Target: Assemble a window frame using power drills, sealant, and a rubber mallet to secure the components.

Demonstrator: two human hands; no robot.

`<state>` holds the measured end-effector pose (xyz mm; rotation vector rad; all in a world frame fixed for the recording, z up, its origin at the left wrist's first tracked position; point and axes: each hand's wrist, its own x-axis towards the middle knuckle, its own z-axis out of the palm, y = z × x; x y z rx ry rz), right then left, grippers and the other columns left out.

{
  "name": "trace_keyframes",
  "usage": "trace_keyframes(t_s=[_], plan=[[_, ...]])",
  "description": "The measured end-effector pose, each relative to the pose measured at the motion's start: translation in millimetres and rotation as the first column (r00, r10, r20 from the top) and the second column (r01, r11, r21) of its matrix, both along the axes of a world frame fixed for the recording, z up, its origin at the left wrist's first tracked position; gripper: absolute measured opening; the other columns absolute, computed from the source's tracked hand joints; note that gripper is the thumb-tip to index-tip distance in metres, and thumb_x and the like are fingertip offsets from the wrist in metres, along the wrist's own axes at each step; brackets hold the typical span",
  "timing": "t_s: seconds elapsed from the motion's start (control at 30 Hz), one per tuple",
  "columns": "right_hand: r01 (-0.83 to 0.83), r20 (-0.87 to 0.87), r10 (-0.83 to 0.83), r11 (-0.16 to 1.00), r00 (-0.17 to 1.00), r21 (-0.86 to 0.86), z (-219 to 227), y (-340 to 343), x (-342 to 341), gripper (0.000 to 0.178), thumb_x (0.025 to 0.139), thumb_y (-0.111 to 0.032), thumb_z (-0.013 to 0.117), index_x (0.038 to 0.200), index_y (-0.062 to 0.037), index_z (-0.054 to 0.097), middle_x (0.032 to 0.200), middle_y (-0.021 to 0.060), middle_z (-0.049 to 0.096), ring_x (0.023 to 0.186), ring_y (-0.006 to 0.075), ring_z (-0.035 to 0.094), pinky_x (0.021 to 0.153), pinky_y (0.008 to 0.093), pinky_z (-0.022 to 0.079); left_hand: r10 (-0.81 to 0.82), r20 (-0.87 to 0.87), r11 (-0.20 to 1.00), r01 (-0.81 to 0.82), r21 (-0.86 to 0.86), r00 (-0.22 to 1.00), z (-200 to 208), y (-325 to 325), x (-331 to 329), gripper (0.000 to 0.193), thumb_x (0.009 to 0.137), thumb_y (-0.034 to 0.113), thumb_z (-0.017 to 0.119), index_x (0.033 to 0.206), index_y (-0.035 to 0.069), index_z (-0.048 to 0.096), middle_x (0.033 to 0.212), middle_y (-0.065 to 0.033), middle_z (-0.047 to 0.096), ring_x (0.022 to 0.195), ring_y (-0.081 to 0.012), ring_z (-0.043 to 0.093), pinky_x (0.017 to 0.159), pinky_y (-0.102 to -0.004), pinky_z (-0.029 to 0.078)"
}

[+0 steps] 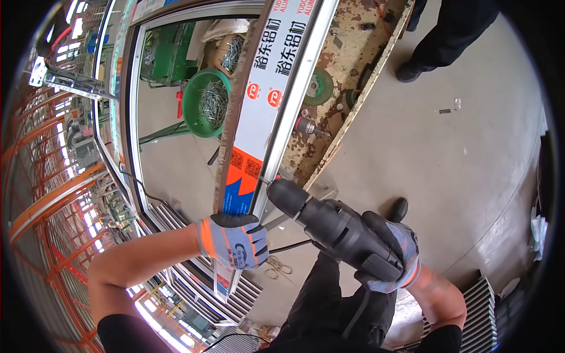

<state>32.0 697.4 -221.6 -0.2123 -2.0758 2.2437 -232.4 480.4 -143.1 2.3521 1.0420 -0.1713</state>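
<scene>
A long metal bar (pixel 247 138) with printed film on its face runs up the view, part of a frame (pixel 136 65); through the frame opening, left of the bar, show a green bowl (pixel 190 103) of screws (pixel 213 105), more screws in a bag (pixel 231 56) and a green machine (pixel 170 56); the bar stands between the drill (pixel 338 232) and that bowl; right of the bar lies a worn bench (pixel 348 35), bearing a green disc (pixel 321 87) and a red and silver tool (pixel 305 125); farther right, another person's dark trouser leg (pixel 453 38) and shoe (pixel 407 72) stand on the grey floor (pixel 471 147).

The black drill is in the gloved right hand (pixel 393 253), which is closed around its rear part; the gloved left hand (pixel 238 242) is curled over the lower part of the bar, left of the drill and apart from it.

The drill points up and left, toward the bar; its long axis slants from lower right to upper left; its thin bit overlaps the bar's edge in view, but I cannot tell whether they touch.
</scene>
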Motion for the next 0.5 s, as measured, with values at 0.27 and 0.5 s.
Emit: trace_keyframes(t_s=[0.27,0.5], plan=[[0.115,-0.078,-0.11,0.992,0.991,0.059,3.7,-2.3,-5.7,0.077,0.064,-0.027,0.076,0.131,0.0015,0.051,0.093,0.0112,0.067,0.075,0.0307,0.066,0.066,0.0369,0.051,-0.008,0.023,1.0,0.009,-0.023,1.0,1.2,0.8,0.1,0.014,0.07,0.028,0.059,0.068,0.016,0.052,0.07,0.0003,0.053,0.068,-0.0176,0.056,0.066,-0.0297,0.045],[0.127,-0.065,-0.121,0.988,0.99,0.087,-3.4,-5.4,-3.4,0.074,0.064,-0.025,0.075,0.13,0.0021,0.053,0.084,0.0096,0.065,0.068,0.0311,0.063,0.062,0.037,0.05,0.014,0.024,1.0,-0.015,0.018,1.0,-0.8,1.2,2.2,0.014,0.068,0.028,0.061,0.068,0.017,0.052,0.069,0.0012,0.052,0.069,-0.0175,0.056,0.066,-0.0298,0.045]])
